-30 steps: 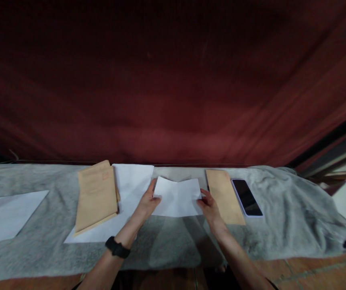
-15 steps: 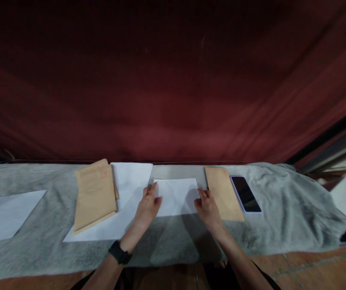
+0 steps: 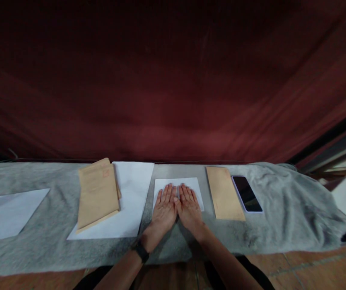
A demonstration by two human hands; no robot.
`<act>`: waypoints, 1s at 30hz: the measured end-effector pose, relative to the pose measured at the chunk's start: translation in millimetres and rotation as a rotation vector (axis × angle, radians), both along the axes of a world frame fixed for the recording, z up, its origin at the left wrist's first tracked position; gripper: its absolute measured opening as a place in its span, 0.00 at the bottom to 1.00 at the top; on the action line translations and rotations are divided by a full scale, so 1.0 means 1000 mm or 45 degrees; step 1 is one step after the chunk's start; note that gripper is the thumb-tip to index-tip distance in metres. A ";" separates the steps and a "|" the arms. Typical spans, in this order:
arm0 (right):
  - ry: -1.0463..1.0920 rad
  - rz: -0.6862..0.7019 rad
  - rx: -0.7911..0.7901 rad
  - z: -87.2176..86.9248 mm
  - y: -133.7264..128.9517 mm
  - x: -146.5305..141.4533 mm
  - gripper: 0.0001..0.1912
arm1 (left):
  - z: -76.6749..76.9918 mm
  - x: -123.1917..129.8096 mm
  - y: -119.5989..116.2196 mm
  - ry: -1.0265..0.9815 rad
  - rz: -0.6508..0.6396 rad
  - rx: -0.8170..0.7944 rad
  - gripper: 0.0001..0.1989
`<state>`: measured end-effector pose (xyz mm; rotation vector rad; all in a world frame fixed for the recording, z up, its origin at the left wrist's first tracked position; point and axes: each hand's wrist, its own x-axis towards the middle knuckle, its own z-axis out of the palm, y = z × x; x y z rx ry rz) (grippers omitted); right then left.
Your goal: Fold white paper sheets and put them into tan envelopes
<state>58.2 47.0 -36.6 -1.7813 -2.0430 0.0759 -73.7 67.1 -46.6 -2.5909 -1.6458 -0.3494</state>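
A white sheet of paper [image 3: 168,182] lies flat in front of me, its near part covered by my hands. My left hand [image 3: 164,207] presses flat on it, fingers stretched out and pointing away from me; a dark watch is on that wrist. Beside it, my right hand [image 3: 188,206] also lies flat on the paper with fingers extended, and the two thumbs meet or overlap in the middle. Neither hand grips anything. To the right of the paper rests a single brown envelope [image 3: 225,193].
Several brown envelopes [image 3: 97,193] lie stacked on larger white paper [image 3: 133,197] at left. Another white sheet [image 3: 7,213] is farther left. A phone [image 3: 247,193] sits right of the single envelope. Grey cloth [image 3: 287,213] covers the surface; a dark red wall [image 3: 173,100] rises behind.
Both hands have moved inward from the paper's left and right edges and now lie flat, side by side, on it. Their fingers have gone from bent to stretched out.
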 end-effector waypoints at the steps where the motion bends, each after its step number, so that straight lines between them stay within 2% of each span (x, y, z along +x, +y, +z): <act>1: -0.031 -0.019 0.024 -0.001 -0.001 0.003 0.29 | 0.001 -0.003 0.001 0.012 -0.001 0.022 0.29; 7: -0.163 -0.119 0.079 -0.006 -0.004 0.019 0.30 | 0.013 -0.019 0.001 0.027 0.010 0.056 0.32; 10: -0.184 -0.141 0.039 -0.005 0.000 0.027 0.30 | 0.016 -0.025 -0.004 0.029 -0.144 0.038 0.35; 13: -0.171 -0.195 0.005 -0.003 0.008 0.036 0.30 | 0.018 -0.033 -0.007 0.041 -0.324 0.009 0.33; 17: -0.153 -0.275 0.002 -0.003 0.018 0.042 0.28 | 0.022 -0.041 -0.002 0.075 -0.410 -0.015 0.32; 24: -0.147 -0.322 0.103 -0.014 0.014 0.042 0.29 | 0.017 -0.044 0.000 0.129 -0.424 0.045 0.30; 27: -0.107 -0.312 0.127 -0.009 0.015 0.039 0.28 | 0.018 -0.044 -0.002 0.118 -0.416 0.042 0.28; 30: -0.048 -0.202 0.074 0.000 0.020 0.029 0.28 | 0.020 -0.037 -0.002 0.104 -0.414 0.014 0.28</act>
